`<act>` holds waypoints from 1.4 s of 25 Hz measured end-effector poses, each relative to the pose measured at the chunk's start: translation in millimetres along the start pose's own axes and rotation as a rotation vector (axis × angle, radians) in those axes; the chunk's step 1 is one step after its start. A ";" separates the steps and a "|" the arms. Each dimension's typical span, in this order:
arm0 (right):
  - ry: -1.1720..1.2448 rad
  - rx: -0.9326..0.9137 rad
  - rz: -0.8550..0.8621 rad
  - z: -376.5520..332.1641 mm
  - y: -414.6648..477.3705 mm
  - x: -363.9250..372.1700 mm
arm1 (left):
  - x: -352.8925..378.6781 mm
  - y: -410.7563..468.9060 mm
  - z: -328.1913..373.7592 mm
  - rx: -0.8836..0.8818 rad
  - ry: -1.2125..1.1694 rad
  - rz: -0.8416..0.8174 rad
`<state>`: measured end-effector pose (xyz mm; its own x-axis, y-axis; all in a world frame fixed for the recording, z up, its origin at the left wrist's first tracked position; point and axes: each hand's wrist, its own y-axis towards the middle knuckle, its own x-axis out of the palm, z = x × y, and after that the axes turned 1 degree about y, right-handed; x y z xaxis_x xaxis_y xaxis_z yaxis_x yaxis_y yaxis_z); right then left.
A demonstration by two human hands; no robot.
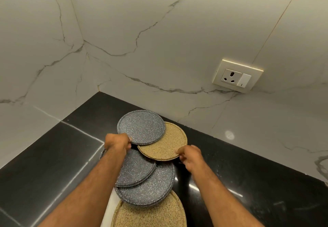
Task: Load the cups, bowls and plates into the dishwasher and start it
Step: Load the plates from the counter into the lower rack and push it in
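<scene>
The plates lie in an overlapping row on the black countertop (53,155), running from the near edge toward the marble wall (159,49). The farthest, a grey speckled plate (141,127), sits near the wall and overlaps the left rim of a tan speckled plate (165,143). The left hand (117,142) grips the grey plate's near rim, and the right hand (190,156) pinches the tan plate's near-right rim. Both plates are round, face up and roughly level, so neither has a long axis. Nearer lie more grey plates (150,186) and a large tan plate (150,214). Bare counter opens to the left and right. A wall socket (237,75) sits up to the right.
</scene>
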<state>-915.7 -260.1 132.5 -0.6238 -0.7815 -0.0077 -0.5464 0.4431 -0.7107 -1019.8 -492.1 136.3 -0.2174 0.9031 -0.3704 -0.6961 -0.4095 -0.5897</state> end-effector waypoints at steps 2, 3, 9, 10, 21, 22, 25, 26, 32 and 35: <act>0.140 0.063 -0.055 -3.8 -1.1 -2.2 | -2.4 1.5 2.5 -0.063 -0.100 -0.060; 0.179 0.071 -0.088 -4.7 -4.2 -3.2 | -5.6 0.0 2.5 -0.094 -0.153 -0.091; 0.286 0.054 -0.210 -4.2 -30.3 -14.5 | -25.5 -31.6 -0.5 -0.158 -0.303 -0.164; 0.277 0.044 -0.216 -2.5 -35.2 -19.7 | -29.1 -36.8 -2.7 -0.154 -0.320 -0.160; 0.161 -0.233 -0.179 25.7 -150.9 -116.0 | -86.3 -159.6 -64.1 0.029 -0.440 -0.263; 0.151 -0.267 -0.170 31.1 -162.6 -126.8 | -92.4 -175.6 -72.1 0.056 -0.455 -0.268; 0.128 -0.362 -0.160 51.9 -204.1 -166.7 | -115.7 -238.7 -101.9 0.161 -0.498 -0.283; 0.111 -0.395 -0.160 60.9 -218.7 -180.9 | -124.5 -260.2 -113.5 0.209 -0.491 -0.284; -0.089 -0.617 -0.060 110.8 -299.5 -249.7 | -175.4 -371.6 -168.4 0.495 -0.247 -0.208; -0.257 -0.740 0.039 126.4 -338.2 -273.6 | -194.8 -423.9 -190.0 0.656 -0.066 -0.111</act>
<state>-489.6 -251.6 286.0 -0.5507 -0.7964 -0.2499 -0.8134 0.5792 -0.0533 -552.4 -519.0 322.1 -0.1473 0.9498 -0.2760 -0.9841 -0.1688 -0.0556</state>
